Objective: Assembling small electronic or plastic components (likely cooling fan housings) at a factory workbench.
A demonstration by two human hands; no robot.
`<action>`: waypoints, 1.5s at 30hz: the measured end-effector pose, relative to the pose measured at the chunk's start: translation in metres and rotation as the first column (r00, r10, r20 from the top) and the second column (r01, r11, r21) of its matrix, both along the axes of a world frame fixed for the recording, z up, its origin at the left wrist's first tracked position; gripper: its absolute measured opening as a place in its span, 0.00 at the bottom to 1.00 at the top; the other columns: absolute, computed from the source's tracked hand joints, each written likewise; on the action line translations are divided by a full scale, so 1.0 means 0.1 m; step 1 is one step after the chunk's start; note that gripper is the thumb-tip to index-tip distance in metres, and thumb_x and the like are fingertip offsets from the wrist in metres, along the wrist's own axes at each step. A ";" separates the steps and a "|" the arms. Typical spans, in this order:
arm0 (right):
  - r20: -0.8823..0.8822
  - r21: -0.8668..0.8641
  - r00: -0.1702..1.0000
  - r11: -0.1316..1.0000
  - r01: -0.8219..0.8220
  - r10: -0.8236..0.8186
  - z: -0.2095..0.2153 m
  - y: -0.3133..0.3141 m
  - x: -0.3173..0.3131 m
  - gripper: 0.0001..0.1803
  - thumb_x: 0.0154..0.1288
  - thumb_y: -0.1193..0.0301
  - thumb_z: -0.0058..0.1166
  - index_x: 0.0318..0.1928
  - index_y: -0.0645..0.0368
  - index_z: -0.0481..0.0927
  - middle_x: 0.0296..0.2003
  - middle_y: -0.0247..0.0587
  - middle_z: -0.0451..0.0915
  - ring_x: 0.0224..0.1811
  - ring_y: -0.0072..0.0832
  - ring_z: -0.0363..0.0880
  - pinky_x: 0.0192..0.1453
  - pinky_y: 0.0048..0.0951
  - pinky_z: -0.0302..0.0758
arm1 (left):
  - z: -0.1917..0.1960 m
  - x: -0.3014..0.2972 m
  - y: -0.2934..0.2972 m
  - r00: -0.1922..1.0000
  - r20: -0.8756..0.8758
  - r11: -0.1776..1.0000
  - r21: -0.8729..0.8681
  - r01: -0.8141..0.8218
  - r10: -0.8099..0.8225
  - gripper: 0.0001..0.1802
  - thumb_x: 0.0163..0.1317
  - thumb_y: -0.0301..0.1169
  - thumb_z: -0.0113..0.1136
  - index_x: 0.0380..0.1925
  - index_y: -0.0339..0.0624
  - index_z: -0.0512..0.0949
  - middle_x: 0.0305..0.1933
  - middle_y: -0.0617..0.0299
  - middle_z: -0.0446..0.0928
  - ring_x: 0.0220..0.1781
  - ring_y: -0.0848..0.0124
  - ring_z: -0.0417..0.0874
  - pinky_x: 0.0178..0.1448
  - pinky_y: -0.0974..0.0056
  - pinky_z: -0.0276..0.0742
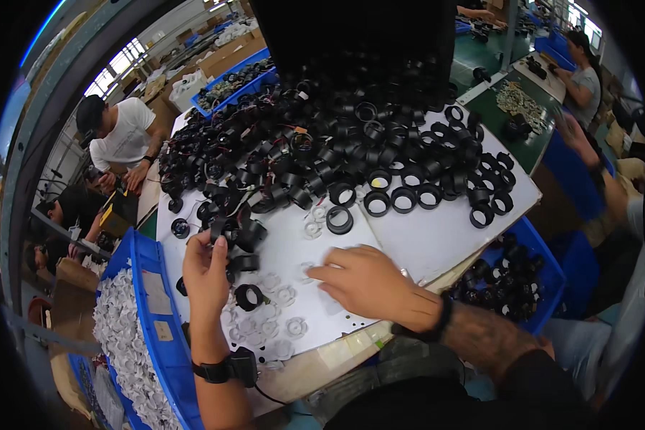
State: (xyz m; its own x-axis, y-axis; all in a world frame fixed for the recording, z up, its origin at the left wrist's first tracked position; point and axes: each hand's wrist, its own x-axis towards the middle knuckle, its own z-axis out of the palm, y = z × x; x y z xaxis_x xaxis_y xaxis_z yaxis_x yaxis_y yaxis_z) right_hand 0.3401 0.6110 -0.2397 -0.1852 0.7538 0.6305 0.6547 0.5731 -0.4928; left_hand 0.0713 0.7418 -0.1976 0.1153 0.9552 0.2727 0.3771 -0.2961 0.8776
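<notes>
My left hand [206, 269] is closed, thumb and fingers pinching a small black cylindrical part [226, 228] at the left front of the heap. Near it on the white tabletop stand a black ring [249, 297] and more black housings. My right hand [365, 281] reaches in over the middle of the table, smeared by motion. A blurred clear plastic disc [307, 272] shows right by its fingertips; whether they grip it is unclear. Between and below my hands lie several clear, flower-edged plastic discs [295, 327]. One more black ring [340, 220] lies just beyond my right hand.
A large heap of black housings with wires [294, 154] covers the far table, with loose black rings [403, 199] at its right. A blue bin of white pieces [147, 287] stands left; a blue bin of black parts [545, 251] sits right. Co-workers [122, 132] work nearby.
</notes>
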 end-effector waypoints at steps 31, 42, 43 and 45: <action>-0.810 -0.451 0.547 0.821 -0.350 -0.212 0.42 -0.20 -0.11 0.22 0.76 0.76 0.58 0.67 0.72 0.75 0.48 0.53 0.90 0.51 0.25 0.89 0.52 0.24 0.83 | -0.02 0.88 -1.08 0.924 0.238 0.949 -0.033 0.315 -0.298 0.37 0.61 0.18 0.75 0.70 0.31 0.70 0.67 0.47 0.77 0.61 0.65 0.85 0.63 0.62 0.83; -0.408 -0.343 0.898 0.885 -0.315 0.162 0.12 0.02 0.17 0.15 0.74 0.66 0.57 0.55 0.55 0.88 0.32 0.50 0.88 0.32 0.43 0.90 0.37 0.36 0.83 | -0.18 0.39 -1.03 0.897 0.317 0.875 -0.274 0.398 -0.309 0.34 0.62 0.19 0.74 0.68 0.32 0.72 0.62 0.52 0.80 0.60 0.66 0.85 0.62 0.64 0.83; -0.295 -0.283 0.955 0.957 -0.062 -0.026 0.06 0.14 0.20 0.10 0.71 0.64 0.60 0.45 0.52 0.90 0.26 0.47 0.86 0.28 0.42 0.88 0.35 0.40 0.82 | -0.17 0.37 -1.04 0.907 0.327 0.899 -0.256 0.355 -0.265 0.35 0.60 0.19 0.75 0.68 0.33 0.73 0.63 0.52 0.79 0.59 0.67 0.85 0.61 0.64 0.82; -0.023 -0.226 0.962 0.938 0.261 -0.273 0.00 0.34 0.33 0.07 0.67 0.64 0.63 0.39 0.51 0.89 0.25 0.41 0.86 0.28 0.44 0.88 0.35 0.45 0.82 | -0.20 0.28 -1.02 0.898 0.368 0.941 -0.136 0.308 -0.241 0.30 0.67 0.30 0.70 0.66 0.35 0.72 0.64 0.52 0.79 0.60 0.65 0.83 0.60 0.60 0.83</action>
State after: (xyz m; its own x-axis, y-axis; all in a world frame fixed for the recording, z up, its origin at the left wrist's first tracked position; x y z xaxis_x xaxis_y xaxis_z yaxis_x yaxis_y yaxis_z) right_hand 0.3731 0.6450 -0.2394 0.0715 0.8914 0.4476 0.7382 0.2545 -0.6247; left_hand 0.0989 0.6396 -0.2178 0.3126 0.9358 0.1631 -0.0278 -0.1626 0.9863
